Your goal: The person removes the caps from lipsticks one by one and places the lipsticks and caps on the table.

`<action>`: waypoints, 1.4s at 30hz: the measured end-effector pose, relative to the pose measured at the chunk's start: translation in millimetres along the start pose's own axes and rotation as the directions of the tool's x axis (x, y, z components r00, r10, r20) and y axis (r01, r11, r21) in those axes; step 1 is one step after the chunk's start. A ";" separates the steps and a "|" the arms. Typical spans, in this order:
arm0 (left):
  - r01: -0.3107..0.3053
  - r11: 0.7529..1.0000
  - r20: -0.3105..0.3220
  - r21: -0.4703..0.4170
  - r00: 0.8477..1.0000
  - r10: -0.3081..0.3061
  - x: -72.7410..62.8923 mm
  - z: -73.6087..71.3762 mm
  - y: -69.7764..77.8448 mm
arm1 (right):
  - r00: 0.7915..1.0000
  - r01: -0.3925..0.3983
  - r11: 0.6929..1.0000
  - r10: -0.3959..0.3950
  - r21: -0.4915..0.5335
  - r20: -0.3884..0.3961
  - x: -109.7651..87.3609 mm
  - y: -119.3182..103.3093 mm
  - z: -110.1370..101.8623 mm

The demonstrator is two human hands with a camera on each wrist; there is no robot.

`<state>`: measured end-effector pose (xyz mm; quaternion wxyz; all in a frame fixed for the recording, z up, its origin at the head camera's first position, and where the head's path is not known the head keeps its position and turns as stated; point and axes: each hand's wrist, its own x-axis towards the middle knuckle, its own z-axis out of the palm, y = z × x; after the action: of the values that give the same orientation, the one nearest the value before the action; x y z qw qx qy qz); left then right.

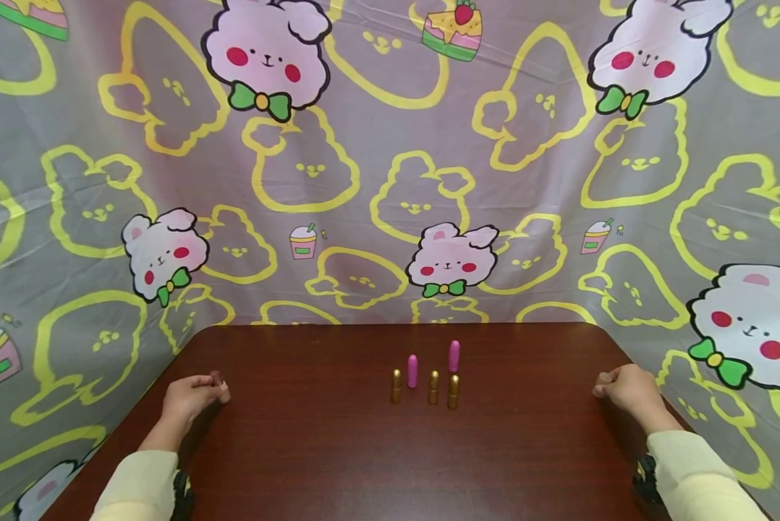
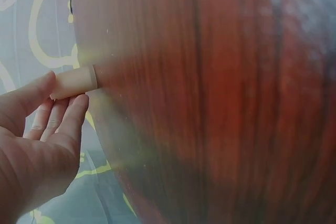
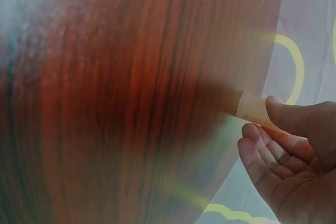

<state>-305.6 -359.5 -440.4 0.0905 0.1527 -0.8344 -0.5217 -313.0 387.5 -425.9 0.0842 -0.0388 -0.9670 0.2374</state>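
Note:
At the table's left side my left hand (image 1: 191,401) pinches a small pale cylinder (image 2: 76,83) between thumb and fingers. It has a thin band near its far end. Far off at the right side, my right hand (image 1: 631,394) pinches a similar pale cylinder (image 3: 253,109), largely covered by the thumb and fingers. Between the hands, near the middle of the table, stand three gold round-topped tubes, among them a left one (image 1: 396,386) and a right one (image 1: 453,392). Two pink round-topped tubes stand close by, one (image 1: 412,371) beside the left gold tube and another (image 1: 454,356) farther back.
The dark red-brown wooden table (image 1: 312,449) has a glossy top. Its back edge meets a grey cloth (image 1: 364,181) printed with yellow outlines and white rabbits, which also hangs along both sides. A dark band with a device sits on each wrist.

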 end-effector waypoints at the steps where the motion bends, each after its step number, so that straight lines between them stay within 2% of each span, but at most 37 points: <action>1: -0.003 1.000 -0.004 0.002 1.000 0.003 0.3 0.5 -0.1 | 1.000 -0.003 1.000 0.003 0.007 0.002 -0.7 0.3 -0.3; 8: -0.016 1.000 -0.040 -0.001 0.999 0.016 -1.0 2.9 -0.1 | 0.999 -0.036 0.999 0.034 0.035 0.042 0.0 0.2 -7.3; 16: -0.015 1.000 -0.051 0.014 0.999 0.016 -3.6 3.5 1.8 | 0.999 -0.002 1.000 0.002 0.001 -0.051 1.7 -9.9 -17.5; 20: -0.017 1.000 -0.055 0.022 0.998 0.019 -4.7 3.6 2.3 | 0.995 -0.006 1.000 0.005 -0.010 -0.099 -1.6 -26.8 -18.9; 23: -0.012 1.000 -0.061 0.023 0.998 0.014 -5.4 3.9 2.4 | 0.994 0.007 1.000 -0.007 -0.001 -0.107 -3.8 -42.0 -17.7; 29: -0.001 1.000 -0.073 0.009 0.997 0.002 -5.7 5.3 2.5 | 0.987 0.118 0.991 -0.111 0.059 -0.117 -4.4 -71.4 -8.0; 32: 0.002 1.000 -0.078 0.001 0.997 -0.002 -5.5 5.8 2.6 | 0.982 0.165 0.982 -0.155 0.088 -0.105 -3.6 -86.6 -0.6; 38: -0.001 1.000 -0.086 -0.011 0.996 0.000 -4.3 6.6 1.1 | 0.987 0.157 0.972 -0.157 0.174 -0.014 -6.2 -114.8 13.2; 42: -0.011 1.000 -0.090 0.004 0.996 0.011 -4.0 7.6 0.3 | 0.975 0.219 0.952 -0.223 0.213 -0.005 -8.1 -128.4 25.3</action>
<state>-304.3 -351.5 -443.4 0.1307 0.1719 -0.8311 -0.5125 -314.2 261.6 -389.4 0.1047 0.0810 -0.9350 0.3289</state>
